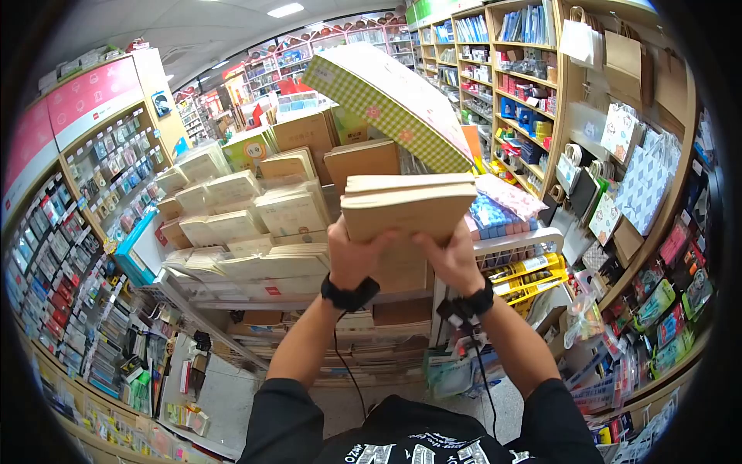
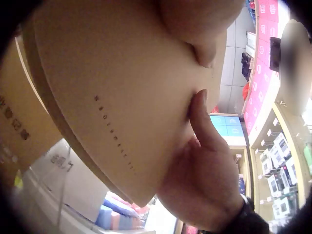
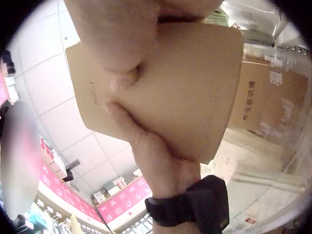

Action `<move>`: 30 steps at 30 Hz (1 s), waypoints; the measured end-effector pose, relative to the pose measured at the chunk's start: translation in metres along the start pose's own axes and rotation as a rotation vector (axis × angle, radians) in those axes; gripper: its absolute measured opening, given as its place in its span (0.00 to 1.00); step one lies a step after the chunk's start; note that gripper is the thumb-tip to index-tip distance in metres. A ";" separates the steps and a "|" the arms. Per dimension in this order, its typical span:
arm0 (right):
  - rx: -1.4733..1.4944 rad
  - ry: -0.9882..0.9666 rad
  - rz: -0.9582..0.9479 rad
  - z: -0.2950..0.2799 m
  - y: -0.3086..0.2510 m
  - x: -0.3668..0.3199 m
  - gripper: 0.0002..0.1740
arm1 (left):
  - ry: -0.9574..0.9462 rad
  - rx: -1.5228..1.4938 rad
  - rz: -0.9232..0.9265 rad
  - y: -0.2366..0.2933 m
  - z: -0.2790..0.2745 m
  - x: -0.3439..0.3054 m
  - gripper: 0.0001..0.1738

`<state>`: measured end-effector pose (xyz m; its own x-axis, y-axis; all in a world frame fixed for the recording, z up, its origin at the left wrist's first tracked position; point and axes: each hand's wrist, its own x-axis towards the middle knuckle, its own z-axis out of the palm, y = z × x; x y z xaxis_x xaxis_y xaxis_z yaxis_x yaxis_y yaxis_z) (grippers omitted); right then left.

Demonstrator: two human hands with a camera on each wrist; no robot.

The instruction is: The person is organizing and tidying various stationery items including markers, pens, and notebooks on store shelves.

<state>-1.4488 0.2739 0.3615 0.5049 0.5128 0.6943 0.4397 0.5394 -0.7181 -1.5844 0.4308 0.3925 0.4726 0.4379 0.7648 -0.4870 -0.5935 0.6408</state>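
Both hands hold a small stack of kraft-brown notebooks [image 1: 410,205] up in front of the chest, pages edge facing up in the head view. My left hand [image 1: 354,254] grips the left side, thumb lying on the cover. On the right side my right hand [image 1: 452,261] grips likewise, its thumb close to the other one. In the left wrist view the cover [image 2: 122,83] carries a line of small print, and the right hand [image 2: 200,180] reaches in from below. The left hand [image 3: 158,158] shows against the cover in the right wrist view. Fingers behind the stack are hidden.
A tiered display rack [image 1: 267,267] of notebooks stands just beyond the hands. A green-checked box [image 1: 386,116] leans above it, behind the stack. Yellow packets [image 1: 529,267] sit at the rack's right. Shelves [image 1: 100,178] line the left, and hanging paper bags [image 1: 622,66] the right.
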 end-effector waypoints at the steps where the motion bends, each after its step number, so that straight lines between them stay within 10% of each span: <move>1: 0.016 -0.045 0.039 -0.003 -0.007 0.013 0.31 | -0.003 -0.032 -0.022 -0.002 0.000 0.009 0.24; 12: 0.013 0.030 0.138 0.009 0.024 0.006 0.25 | -0.159 0.230 -0.097 -0.039 -0.025 -0.007 0.20; 23: -0.439 -0.004 0.249 0.018 0.040 -0.008 0.28 | -0.171 0.418 -0.031 -0.027 -0.038 -0.018 0.36; 30: -0.742 0.053 0.003 -0.017 0.006 -0.027 0.31 | -0.320 0.426 -0.102 -0.039 0.009 -0.035 0.31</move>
<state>-1.4472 0.2520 0.3382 0.5339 0.4709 0.7023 0.8147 -0.0643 -0.5762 -1.5756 0.4324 0.3405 0.7344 0.3191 0.5990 -0.1181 -0.8090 0.5758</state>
